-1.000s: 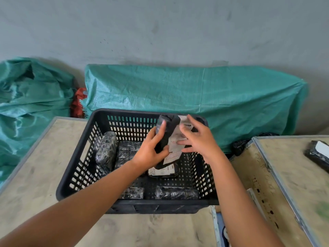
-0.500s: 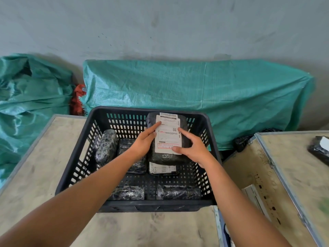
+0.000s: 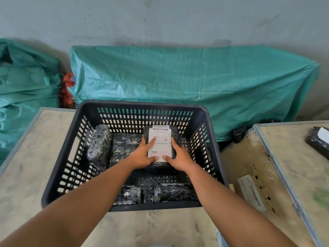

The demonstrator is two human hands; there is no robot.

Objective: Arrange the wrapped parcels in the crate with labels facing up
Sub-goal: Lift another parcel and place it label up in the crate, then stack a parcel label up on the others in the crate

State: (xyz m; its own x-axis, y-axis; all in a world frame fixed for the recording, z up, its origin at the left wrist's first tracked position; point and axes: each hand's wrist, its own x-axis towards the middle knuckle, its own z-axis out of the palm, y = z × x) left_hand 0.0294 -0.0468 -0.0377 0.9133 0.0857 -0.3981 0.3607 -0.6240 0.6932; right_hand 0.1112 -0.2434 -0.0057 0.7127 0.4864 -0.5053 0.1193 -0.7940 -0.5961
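We are gripping the labelled parcel (image 3: 160, 134) between our left hand (image 3: 142, 156) and right hand (image 3: 179, 157), label up, inside the crate (image 3: 74, 139).

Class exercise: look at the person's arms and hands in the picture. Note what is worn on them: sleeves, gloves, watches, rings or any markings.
Both forearms are bare up to the picture's lower edge, with no sleeve in view. The left hand and the right hand wear no gloves. No watch, bracelet, ring or marking shows on either wrist or on the fingers in view.
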